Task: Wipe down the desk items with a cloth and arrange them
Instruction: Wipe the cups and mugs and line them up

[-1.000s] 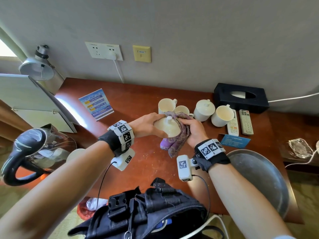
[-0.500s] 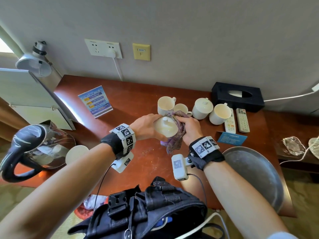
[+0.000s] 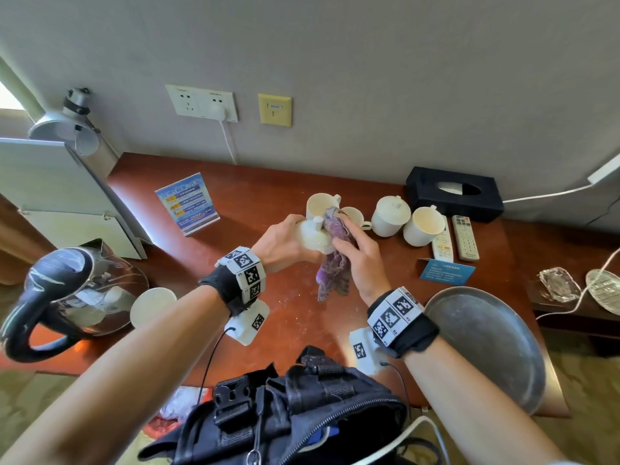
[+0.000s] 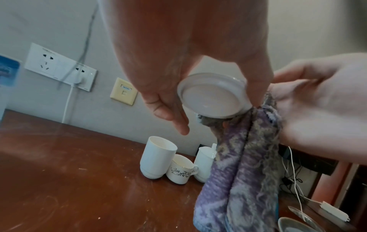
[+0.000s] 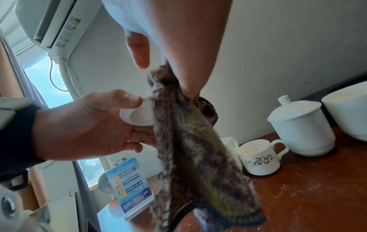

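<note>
A white ceramic cup lid (image 3: 310,239) is held above the desk in my left hand (image 3: 285,239), fingers curled round its rim. In the left wrist view the lid's underside (image 4: 212,97) faces the camera. My right hand (image 3: 355,260) pinches a purple patterned cloth (image 3: 332,270) and presses it against the lid's right side. The cloth (image 4: 238,172) hangs down below both hands. From the right wrist, the cloth (image 5: 188,149) covers most of the lid (image 5: 137,114), which my left hand (image 5: 85,125) grips from the left.
Behind the hands stand a tall white cup (image 3: 321,204), a small patterned cup (image 3: 355,216), a lidded cup (image 3: 391,216) and another cup (image 3: 423,226). Two remotes (image 3: 464,238), a black tissue box (image 3: 454,194) and a metal tray (image 3: 486,344) lie right. A kettle (image 3: 73,290) stands left.
Both hands moved slightly away from me with the lid. The lid has turned from dome-up to tilted on edge, and the cloth has shifted onto its right side.
</note>
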